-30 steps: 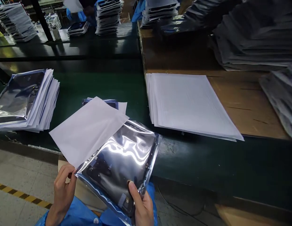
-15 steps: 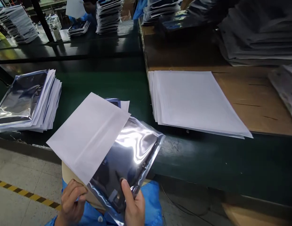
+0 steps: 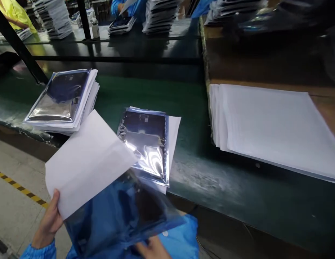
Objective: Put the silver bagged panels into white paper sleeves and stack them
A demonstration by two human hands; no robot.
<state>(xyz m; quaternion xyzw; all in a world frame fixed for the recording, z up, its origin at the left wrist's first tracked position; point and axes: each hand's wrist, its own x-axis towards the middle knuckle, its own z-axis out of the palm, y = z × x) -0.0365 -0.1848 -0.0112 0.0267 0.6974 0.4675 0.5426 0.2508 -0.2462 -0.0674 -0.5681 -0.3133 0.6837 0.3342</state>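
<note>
My left hand (image 3: 47,225) grips the lower left edge of a white paper sheet (image 3: 86,162) that lies over a shiny translucent bag (image 3: 121,216) with a dark flat item inside. My right hand (image 3: 152,249) shows only partly at the bottom edge, under the bag, holding it from below. Both are held low, in front of the green table's near edge. Just beyond them a second bagged item (image 3: 146,144) lies on a white sheet on the green table (image 3: 237,183).
A pile of bagged items and sheets (image 3: 63,99) sits at the left. A thick stack of white paper (image 3: 272,126) lies on the right by a brown board. Further stacks and other people in blue and yellow are at the back benches.
The view has swung left and the bag with the paper has dropped lower toward my lap. The bag now looks blue and see-through instead of mirror bright. The second bagged item is uncovered.
</note>
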